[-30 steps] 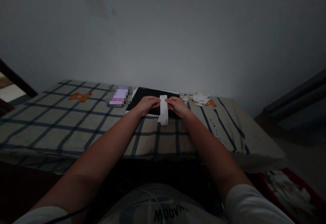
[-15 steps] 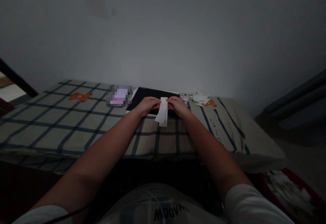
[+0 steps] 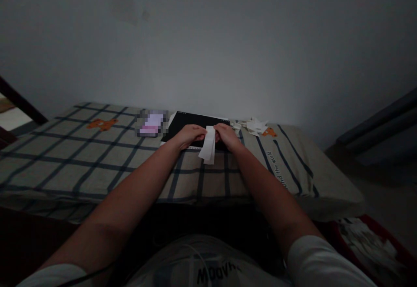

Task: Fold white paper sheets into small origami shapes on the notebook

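A folded white paper strip (image 3: 208, 144) hangs between my hands, its two lower ends spread apart toward me. My left hand (image 3: 191, 136) pinches its upper left edge. On the opposite edge, the fingers of my right hand (image 3: 226, 136) are closed in a pinch too. Beneath both hands lies a black sheet (image 3: 185, 124) with punched holes along its edges, white paper showing under its borders. Part of the black sheet is hidden by my hands.
The table has a checked cloth (image 3: 97, 156) with orange bear figures. A pixelated phone-like item (image 3: 152, 124) lies left of the black sheet. White paper scraps (image 3: 256, 125) are heaped to the right. Below right stands a red container (image 3: 387, 235) holding pale scraps. A wall (image 3: 208, 52) rises behind.
The paper strip sits very slightly lower, and its lower ends have shifted a little. Both hands keep their pinch in almost the same place.
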A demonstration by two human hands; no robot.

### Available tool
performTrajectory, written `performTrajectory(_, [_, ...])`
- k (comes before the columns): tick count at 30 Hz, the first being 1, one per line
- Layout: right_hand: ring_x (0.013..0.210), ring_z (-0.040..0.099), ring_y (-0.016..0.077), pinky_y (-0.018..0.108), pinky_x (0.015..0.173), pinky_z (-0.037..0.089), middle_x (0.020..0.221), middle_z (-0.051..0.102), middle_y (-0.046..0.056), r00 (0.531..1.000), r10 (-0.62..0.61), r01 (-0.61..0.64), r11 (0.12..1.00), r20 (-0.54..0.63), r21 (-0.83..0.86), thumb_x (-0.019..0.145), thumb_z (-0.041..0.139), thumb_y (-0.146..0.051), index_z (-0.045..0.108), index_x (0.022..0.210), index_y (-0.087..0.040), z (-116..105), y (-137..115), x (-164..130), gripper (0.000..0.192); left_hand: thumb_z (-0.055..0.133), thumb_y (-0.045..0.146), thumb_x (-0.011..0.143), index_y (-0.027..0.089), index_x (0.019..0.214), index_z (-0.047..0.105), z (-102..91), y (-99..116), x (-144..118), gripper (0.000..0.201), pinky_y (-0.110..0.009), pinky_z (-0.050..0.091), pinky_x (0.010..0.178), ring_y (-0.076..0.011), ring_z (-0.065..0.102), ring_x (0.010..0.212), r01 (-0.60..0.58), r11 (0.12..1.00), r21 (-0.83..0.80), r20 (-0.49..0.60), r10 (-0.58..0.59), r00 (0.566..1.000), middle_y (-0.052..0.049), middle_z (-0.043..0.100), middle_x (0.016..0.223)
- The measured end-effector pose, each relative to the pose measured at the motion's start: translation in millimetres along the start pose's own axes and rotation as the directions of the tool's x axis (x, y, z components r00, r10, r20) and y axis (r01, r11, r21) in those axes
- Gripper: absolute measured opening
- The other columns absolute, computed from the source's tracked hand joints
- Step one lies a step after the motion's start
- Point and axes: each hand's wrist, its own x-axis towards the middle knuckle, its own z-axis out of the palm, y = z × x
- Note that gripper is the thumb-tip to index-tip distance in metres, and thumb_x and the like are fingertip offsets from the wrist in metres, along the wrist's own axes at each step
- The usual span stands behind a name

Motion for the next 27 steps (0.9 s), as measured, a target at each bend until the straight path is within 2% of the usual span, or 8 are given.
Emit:
performTrajectory(4, [0.044,0.051,0.0095,0.022,0.044,0.042,0.050,0.055,-0.004,0.999,0.016,-0.016,1.000,0.038,-0.017,0.081,0.062,-0.037,0.054,0.062,-0.021,0,-1,-1,0.025,0.081,0.016,0.060,0.013,0.065,0.067,-0.7,1,1,0.014,-0.025,0.050,0.067,-0.0109,0.059,0.061,-0.012,1.000,-0.029,-0.039,0.011,0.999,-0.003,0.065,0.063])
performTrajectory(9, [0.050,0.055,0.0092,0.021,0.048,0.046,0.057,0.061,-0.003,0.986,0.064,-0.067,0.998,0.152,0.017,0.070,0.075,-0.041,0.061,0.068,-0.019,-2,4,-1,0.026,0.079,0.017,0.063,0.013,0.066,0.068,-0.8,5,-1,0.012,-0.021,0.049,0.063,-0.0081,0.057,0.058,-0.063,0.996,-0.060,-0.129,0.055,0.990,-0.002,0.065,0.063])
performTrajectory(15, [0.051,0.054,0.0078,0.020,0.048,0.045,0.058,0.062,-0.002,0.995,0.045,-0.053,0.995,0.092,0.081,0.065,0.078,-0.042,0.064,0.069,-0.017,-4,2,-1,0.029,0.082,0.024,0.064,0.010,0.076,0.072,-0.3,10,-5,0.020,-0.021,0.048,0.062,-0.0086,0.059,0.061,-0.054,0.993,-0.101,-0.047,0.049,0.998,-0.006,0.069,0.073])
performTrajectory(21, [0.050,0.053,0.0072,0.020,0.048,0.043,0.057,0.060,-0.004,0.997,0.049,-0.055,0.991,0.056,0.120,0.064,0.077,-0.043,0.060,0.067,-0.017,-4,-2,-1,0.032,0.082,0.028,0.063,0.010,0.073,0.073,-1.1,8,-6,0.023,-0.020,0.048,0.060,-0.0085,0.060,0.061,-0.005,0.999,-0.034,0.056,0.007,0.998,-0.007,0.071,0.073])
performTrajectory(27, [0.049,0.050,0.0067,0.020,0.047,0.040,0.056,0.058,-0.004,0.999,0.021,-0.023,0.996,0.028,0.086,0.067,0.076,-0.042,0.060,0.066,-0.016,-2,-3,-2,0.030,0.083,0.028,0.061,0.011,0.074,0.074,-3.9,2,-2,0.023,-0.022,0.050,0.065,-0.0087,0.061,0.063,-0.045,0.999,0.028,0.072,0.043,0.997,-0.006,0.072,0.076])
